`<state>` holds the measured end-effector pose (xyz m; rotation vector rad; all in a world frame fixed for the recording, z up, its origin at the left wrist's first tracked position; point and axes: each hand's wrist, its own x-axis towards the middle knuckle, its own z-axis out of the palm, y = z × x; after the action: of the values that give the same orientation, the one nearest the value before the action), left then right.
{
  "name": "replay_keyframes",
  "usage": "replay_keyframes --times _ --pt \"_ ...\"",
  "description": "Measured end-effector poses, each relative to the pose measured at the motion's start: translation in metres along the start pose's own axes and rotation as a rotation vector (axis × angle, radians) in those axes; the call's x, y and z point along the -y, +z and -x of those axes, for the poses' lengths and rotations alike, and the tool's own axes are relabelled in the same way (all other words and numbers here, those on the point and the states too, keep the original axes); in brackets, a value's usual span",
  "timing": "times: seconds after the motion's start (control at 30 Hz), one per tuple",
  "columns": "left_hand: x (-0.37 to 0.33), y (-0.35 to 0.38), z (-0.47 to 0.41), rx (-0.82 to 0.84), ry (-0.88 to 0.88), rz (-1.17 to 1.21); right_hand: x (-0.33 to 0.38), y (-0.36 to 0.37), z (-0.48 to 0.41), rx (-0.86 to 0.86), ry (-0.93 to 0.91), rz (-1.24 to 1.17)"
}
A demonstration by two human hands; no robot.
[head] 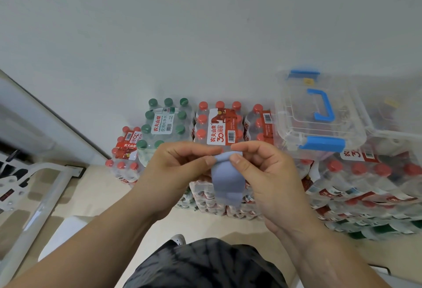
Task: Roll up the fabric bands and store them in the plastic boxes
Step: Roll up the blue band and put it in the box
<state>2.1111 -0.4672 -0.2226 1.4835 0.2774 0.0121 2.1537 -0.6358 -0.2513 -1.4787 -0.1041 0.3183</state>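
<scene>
Pinching one fabric band (226, 179): left hand (180, 165), right hand (268, 173).

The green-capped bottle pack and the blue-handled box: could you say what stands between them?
Head view: two red-capped bottle packs stand between the green-capped pack and the plastic box.

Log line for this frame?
step: rolling | left grip: pinches blue fabric band top | right grip: pinches same end | plastic box: lid on, atop water packs
</scene>
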Motion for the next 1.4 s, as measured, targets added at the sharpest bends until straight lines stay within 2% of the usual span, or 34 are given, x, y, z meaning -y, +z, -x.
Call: replay_keyframes --times 0.23,0.4,0.53,0.8,1.07,1.3,1.4 --pt "0.0 0.008 -0.001 -0.042 0.06 -0.133 -0.002 0.001 0.0 -0.059 0.004 -0.037" --pt "-0.001 0.009 -0.003 0.019 0.071 -0.221 -0.001 -0.004 -0.002 -0.036 -0.019 0.02" --pt "-0.002 0.012 -0.005 -0.057 0.102 -0.262 0.002 -0.004 -0.001 -0.017 -0.012 -0.001" --pt "0.002 0.02 -0.005 -0.165 0.157 -0.248 0.005 0.001 -0.001 -0.024 0.017 -0.048" --pt "0.001 0.016 -0.004 -0.092 0.131 -0.216 0.0 -0.002 0.0 -0.019 0.014 -0.063" --pt "-0.005 0.013 -0.004 -0.012 0.059 -0.097 -0.002 -0.001 -0.001 -0.019 0.004 -0.034" --pt "-0.004 0.013 -0.003 -0.028 0.074 -0.107 -0.002 0.001 0.001 -0.016 0.006 -0.051"
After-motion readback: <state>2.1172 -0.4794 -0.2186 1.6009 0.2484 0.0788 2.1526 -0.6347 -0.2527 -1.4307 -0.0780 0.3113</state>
